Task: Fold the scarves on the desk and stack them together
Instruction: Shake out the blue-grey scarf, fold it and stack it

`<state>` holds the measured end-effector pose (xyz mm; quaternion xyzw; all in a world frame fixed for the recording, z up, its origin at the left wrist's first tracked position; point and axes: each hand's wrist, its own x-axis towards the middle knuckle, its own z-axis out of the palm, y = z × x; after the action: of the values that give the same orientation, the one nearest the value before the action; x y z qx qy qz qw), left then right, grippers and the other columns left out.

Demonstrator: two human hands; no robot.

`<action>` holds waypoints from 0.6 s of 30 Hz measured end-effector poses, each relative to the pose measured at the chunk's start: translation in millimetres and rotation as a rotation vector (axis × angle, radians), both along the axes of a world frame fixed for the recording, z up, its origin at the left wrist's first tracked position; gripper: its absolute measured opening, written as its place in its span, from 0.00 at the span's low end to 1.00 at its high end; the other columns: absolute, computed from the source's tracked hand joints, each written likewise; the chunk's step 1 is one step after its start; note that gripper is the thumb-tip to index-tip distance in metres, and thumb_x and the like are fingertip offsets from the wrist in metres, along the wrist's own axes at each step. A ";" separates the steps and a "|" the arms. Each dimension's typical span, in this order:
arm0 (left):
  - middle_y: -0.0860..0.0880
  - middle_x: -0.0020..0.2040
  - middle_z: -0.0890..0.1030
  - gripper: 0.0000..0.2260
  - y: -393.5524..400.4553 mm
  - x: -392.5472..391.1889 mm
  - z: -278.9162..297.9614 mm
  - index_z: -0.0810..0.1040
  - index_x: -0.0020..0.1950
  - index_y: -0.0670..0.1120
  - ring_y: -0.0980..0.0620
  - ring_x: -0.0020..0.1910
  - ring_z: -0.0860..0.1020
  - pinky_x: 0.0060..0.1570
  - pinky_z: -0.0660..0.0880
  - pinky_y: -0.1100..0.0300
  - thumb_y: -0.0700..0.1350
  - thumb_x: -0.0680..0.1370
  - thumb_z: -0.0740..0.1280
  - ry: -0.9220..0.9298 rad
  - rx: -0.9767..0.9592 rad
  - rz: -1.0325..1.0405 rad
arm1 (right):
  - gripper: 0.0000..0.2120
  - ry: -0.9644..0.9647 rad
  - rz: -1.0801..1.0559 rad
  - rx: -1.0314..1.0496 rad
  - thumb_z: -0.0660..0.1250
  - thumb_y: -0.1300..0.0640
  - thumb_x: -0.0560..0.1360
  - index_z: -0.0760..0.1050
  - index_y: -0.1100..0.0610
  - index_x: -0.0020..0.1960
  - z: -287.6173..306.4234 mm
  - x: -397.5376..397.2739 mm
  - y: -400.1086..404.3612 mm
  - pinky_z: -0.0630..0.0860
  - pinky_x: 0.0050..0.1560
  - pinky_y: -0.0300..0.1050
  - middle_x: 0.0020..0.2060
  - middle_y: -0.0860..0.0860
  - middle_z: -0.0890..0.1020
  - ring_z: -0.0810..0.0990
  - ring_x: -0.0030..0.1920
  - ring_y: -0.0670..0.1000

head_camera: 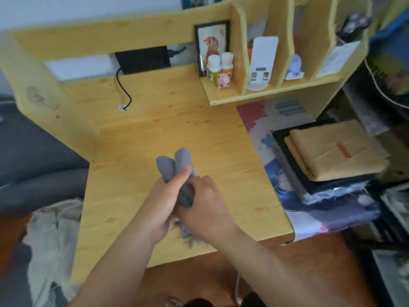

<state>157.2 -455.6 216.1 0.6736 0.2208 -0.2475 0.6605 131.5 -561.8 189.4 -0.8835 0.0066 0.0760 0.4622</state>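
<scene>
Bunching above the middle of the desk (pixel 124 134), one grey scarf (pixel 174 162) is clenched first by the left hand (pixel 163 200), then by the right hand (pixel 203 204), its loops poking up. It looks soft, light and floppy, best taken by its ends. Rightward, three folded scarves (pixel 332 156) seem stacked.
</scene>
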 end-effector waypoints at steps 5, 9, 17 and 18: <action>0.37 0.47 0.86 0.15 15.9 5.0 5.0 0.81 0.59 0.37 0.41 0.41 0.86 0.39 0.80 0.52 0.42 0.75 0.75 0.113 0.046 0.219 | 0.36 -0.281 0.469 -0.080 0.73 0.56 0.69 0.65 0.57 0.75 -0.9 -27.9 3.9 0.59 0.76 0.43 0.73 0.49 0.66 0.61 0.76 0.50; 0.37 0.48 0.86 0.12 3.0 16.0 15.7 0.79 0.61 0.37 0.40 0.43 0.85 0.43 0.82 0.49 0.36 0.78 0.70 0.055 0.096 0.195 | 0.44 -0.483 0.411 -0.222 0.74 0.52 0.73 0.55 0.53 0.82 -14.9 -32.5 -37.5 0.52 0.80 0.49 0.80 0.48 0.58 0.52 0.81 0.48; 0.38 0.59 0.81 0.16 -104.4 57.0 80.1 0.74 0.64 0.46 0.41 0.54 0.82 0.49 0.80 0.47 0.36 0.77 0.69 -0.065 0.074 0.025 | 0.42 -0.414 -0.255 0.154 0.76 0.57 0.72 0.58 0.42 0.79 -21.0 -15.6 -143.7 0.76 0.61 0.51 0.69 0.42 0.74 0.75 0.68 0.45; 0.38 0.59 0.80 0.16 -123.3 61.5 90.4 0.73 0.64 0.46 0.42 0.54 0.82 0.50 0.79 0.48 0.36 0.77 0.69 -0.083 0.070 0.006 | 0.42 -0.419 -0.290 0.172 0.76 0.56 0.72 0.59 0.42 0.79 -16.5 -13.2 -158.2 0.77 0.61 0.51 0.69 0.38 0.74 0.74 0.69 0.43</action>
<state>218.7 -578.9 306.5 0.7052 0.2036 -0.2097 0.6459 118.2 -720.0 172.9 -0.8271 0.0306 -0.1754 0.5330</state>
